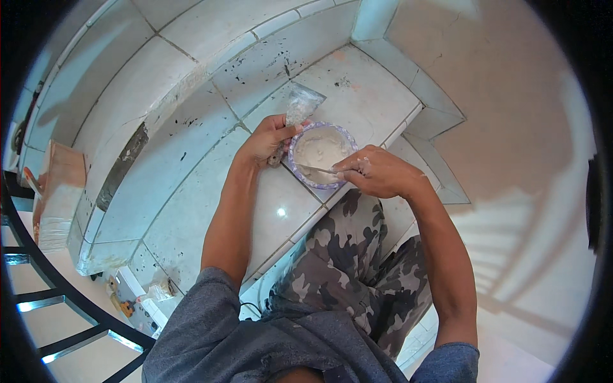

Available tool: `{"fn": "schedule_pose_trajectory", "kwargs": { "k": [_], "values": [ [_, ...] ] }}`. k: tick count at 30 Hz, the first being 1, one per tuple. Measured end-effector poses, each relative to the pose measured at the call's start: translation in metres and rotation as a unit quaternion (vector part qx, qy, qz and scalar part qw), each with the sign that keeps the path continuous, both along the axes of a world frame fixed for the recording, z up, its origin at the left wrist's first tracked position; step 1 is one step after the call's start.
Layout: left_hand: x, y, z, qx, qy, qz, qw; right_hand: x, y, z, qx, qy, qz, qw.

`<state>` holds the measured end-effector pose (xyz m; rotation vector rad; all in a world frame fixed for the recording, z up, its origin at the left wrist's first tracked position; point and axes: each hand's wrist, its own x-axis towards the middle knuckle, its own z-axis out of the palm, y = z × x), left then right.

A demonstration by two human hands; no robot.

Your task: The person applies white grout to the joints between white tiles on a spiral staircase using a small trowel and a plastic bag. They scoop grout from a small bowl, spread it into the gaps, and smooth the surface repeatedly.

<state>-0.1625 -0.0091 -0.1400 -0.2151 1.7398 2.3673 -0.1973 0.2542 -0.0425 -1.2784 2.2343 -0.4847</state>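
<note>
My left hand (267, 139) is closed around a wide putty knife (304, 102). Its blade points up and away, coated with whitish residue, and the handle end sticks out below my fingers. Against that hand stands a round tub (325, 126) with a mottled purple-and-white rim, on the tiled step. White paste (317, 145) lies inside, lumpy in the middle. From the right, my right hand (378, 171) pinches a thin flat spatula (314, 168) that reaches over the tub's near side into the paste. White smears mark the fingers of this hand.
White tiled steps (191, 217) carry dark specks and stains. A bare grey gap (122, 167) shows along the step edge at left. Beyond it rests a whitish carton-like block (59, 191). Black metal railing (57, 297) curves along the lower left; a tan wall (504, 96) rises at right.
</note>
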Motion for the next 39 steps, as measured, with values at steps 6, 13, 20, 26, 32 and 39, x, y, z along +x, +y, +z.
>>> {"fn": "schedule_pose_trajectory", "kwargs": {
  "k": [6, 13, 20, 26, 32, 39],
  "values": [
    [0.002, -0.001, 0.004, 0.015, 0.001, -0.026, 1.0, 0.006, -0.011, 0.006, -0.018, 0.062, -0.074, 0.995],
    [0.001, -0.004, 0.007, -0.014, 0.015, -0.067, 0.998, 0.01, -0.006, -0.001, -0.032, 0.032, -0.004, 0.999],
    [0.003, -0.003, 0.006, 0.0, 0.004, -0.087, 0.996, 0.015, 0.001, 0.002, -0.022, 0.032, -0.025, 0.999],
    [0.004, -0.002, 0.004, 0.019, 0.019, -0.083, 0.996, 0.028, -0.004, -0.015, -0.09, 0.06, -0.113, 0.988],
    [0.003, -0.001, 0.0, -0.011, 0.021, -0.085, 0.996, 0.019, -0.002, -0.015, -0.093, -0.085, -0.158, 0.979],
    [0.005, -0.001, 0.007, -0.006, 0.024, -0.08, 0.997, 0.02, 0.002, -0.007, -0.062, -0.127, -0.193, 0.971]
  ]
}}
